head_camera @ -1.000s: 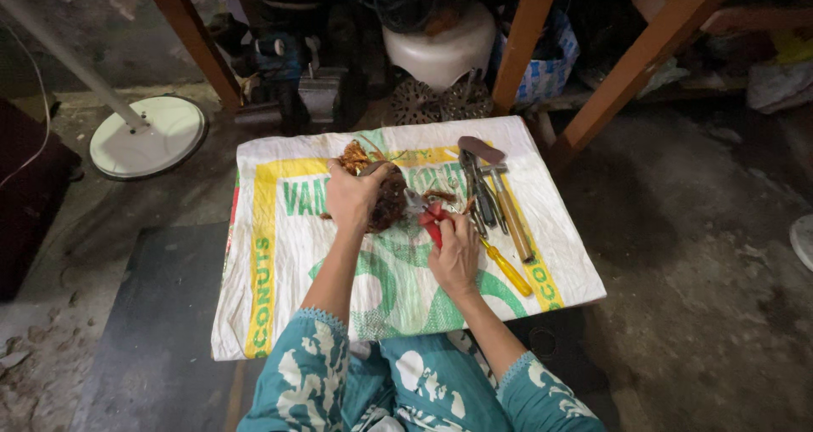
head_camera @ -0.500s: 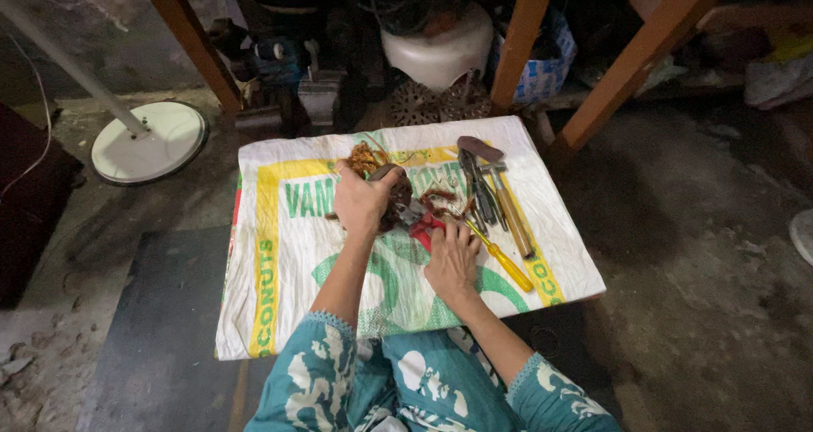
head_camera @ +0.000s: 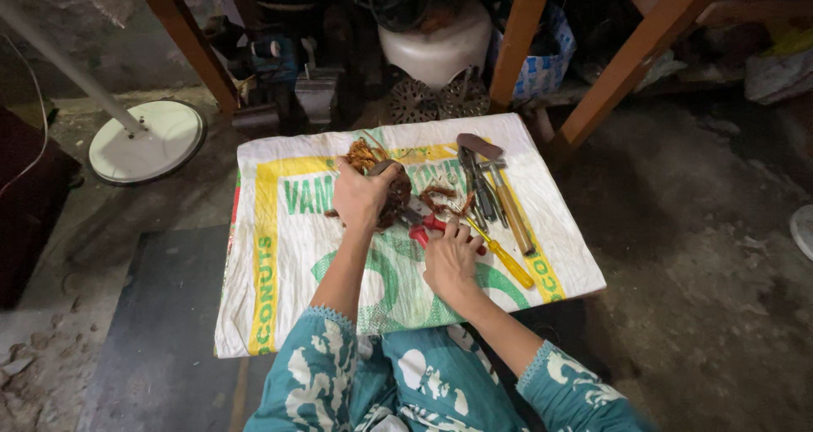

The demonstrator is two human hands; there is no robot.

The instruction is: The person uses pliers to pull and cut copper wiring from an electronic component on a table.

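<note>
Place: small repair workshop, floor-level work spot.
Work surface: printed woven sack (head_camera: 279, 271) spread flat, serving as the bench.
Tools: hammer (head_camera: 500, 186), yellow-handled screwdriver (head_camera: 500, 263), dark pliers (head_camera: 474, 182), all at the sack's right edge.
Material: tangles of copper wire (head_camera: 364, 154) near the sack's far edge.
Floor: bare, dusty concrete (head_camera: 703, 271) with grit.
Structure: orange wooden legs (head_camera: 525, 34) beyond the far edge.
Stored clutter: white round stand base (head_camera: 148, 141), white tank (head_camera: 436, 51), metal parts underneath.
</note>
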